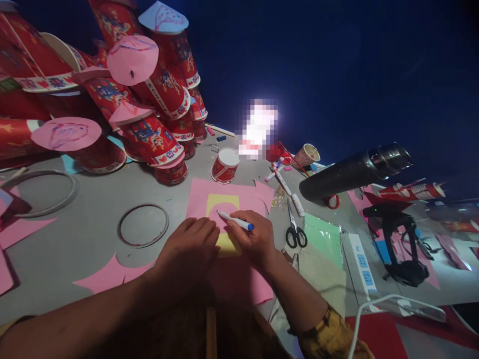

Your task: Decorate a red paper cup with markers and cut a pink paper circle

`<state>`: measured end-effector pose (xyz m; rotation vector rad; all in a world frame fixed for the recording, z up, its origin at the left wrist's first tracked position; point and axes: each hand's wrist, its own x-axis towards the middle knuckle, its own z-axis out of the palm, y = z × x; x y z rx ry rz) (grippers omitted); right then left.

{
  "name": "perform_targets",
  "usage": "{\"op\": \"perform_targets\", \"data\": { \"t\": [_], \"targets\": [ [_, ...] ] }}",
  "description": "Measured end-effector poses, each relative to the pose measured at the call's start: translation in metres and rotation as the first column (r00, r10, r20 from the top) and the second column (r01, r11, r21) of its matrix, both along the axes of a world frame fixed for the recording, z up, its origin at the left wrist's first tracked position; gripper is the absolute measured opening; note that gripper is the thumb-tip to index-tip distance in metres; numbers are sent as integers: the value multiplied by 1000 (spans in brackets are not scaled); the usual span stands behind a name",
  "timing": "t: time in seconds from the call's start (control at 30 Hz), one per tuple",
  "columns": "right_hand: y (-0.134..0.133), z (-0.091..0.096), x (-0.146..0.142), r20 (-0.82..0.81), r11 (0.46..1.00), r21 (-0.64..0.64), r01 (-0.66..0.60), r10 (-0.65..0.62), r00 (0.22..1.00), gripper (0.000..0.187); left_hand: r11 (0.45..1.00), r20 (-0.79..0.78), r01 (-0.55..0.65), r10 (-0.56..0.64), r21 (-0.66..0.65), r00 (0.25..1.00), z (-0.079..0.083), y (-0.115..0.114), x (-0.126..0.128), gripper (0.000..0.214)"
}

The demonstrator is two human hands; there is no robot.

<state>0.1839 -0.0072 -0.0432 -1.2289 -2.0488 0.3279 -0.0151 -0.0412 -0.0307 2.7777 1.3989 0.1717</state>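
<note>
My right hand (255,234) is closed around a white marker pen (236,219) with a blue end. The pen's tip points left over a round pink piece of paper (220,207). Beneath that piece lies a yellow paper (232,248), itself on a larger pink sheet (196,197). My left hand (190,247) rests flat across the left side of these papers, fingers together and holding nothing. Just beyond the sheet stands a red paper cup (224,172) with a white top. Black-handled scissors (295,233) lie to the right of my right hand.
Stacked red paper cups (149,137) with paper discs rise at left. A grey ring (120,224) and pink scraps (108,274) lie nearer. Rightward are a dark flask (348,172), a green sheet (322,234), a power strip (361,267) and a black strapped device (402,249). A blurred bright patch (258,129) is behind.
</note>
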Motion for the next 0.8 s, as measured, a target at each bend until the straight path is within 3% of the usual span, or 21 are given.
{"op": "perform_targets", "data": {
  "t": [0.53,0.63,0.8],
  "targets": [
    [0,1,-1,36,1000,19,-4,4,999,22,1000,10,-4,4,11,1000,0,0,0,14],
    [1,3,-2,-6,998,63,-14,15,1000,19,1000,8,-5,4,19,1000,-1,0,0,14],
    [0,9,0,-124,994,86,73,-62,990,21,1000,26,-6,7,-6,1000,2,1,0,13]
  ]
}}
